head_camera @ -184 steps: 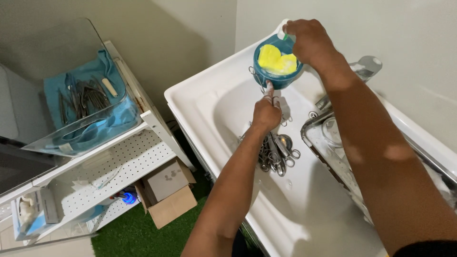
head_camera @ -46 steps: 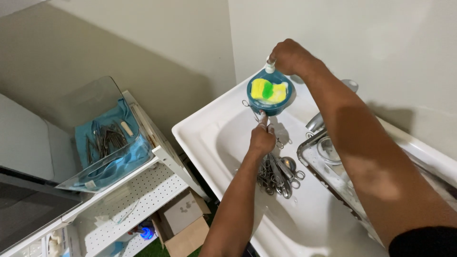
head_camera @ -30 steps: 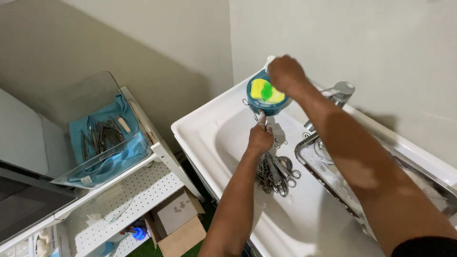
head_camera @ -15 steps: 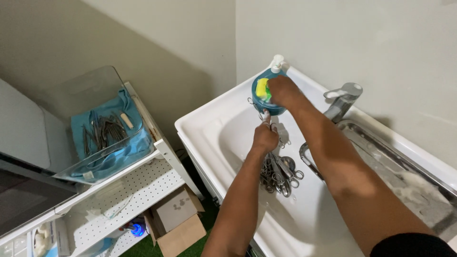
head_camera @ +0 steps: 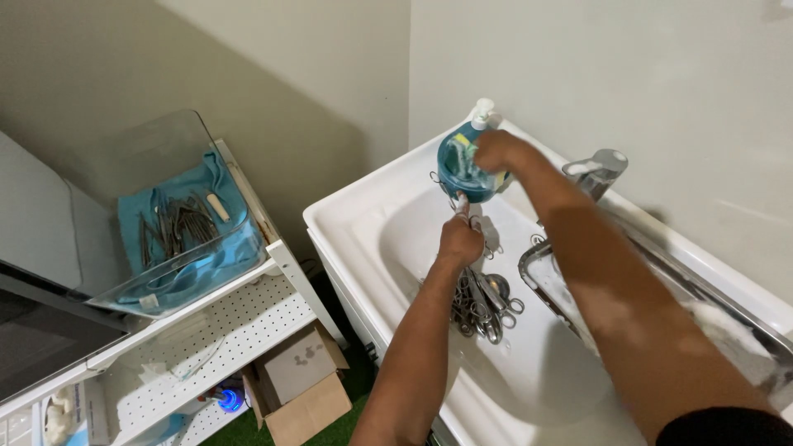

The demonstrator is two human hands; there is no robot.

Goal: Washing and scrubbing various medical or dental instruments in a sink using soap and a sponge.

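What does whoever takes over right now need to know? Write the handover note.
Left hand: closed around one metal instrument, held upright over the white sink.
Right hand: reaching into the blue bowl on the sink's back rim, where the yellow-green sponge sits.
Pile of metal instruments lies in the basin; a steel tray sits to the right.
Whether the held instrument has been scrubbed cannot be told; the pile in the basin remains.

A clinic's instrument-washing room is showing: metal surgical instruments [head_camera: 481, 301] are lying in a white sink [head_camera: 363, 216], more in a clear tray [head_camera: 178, 235].
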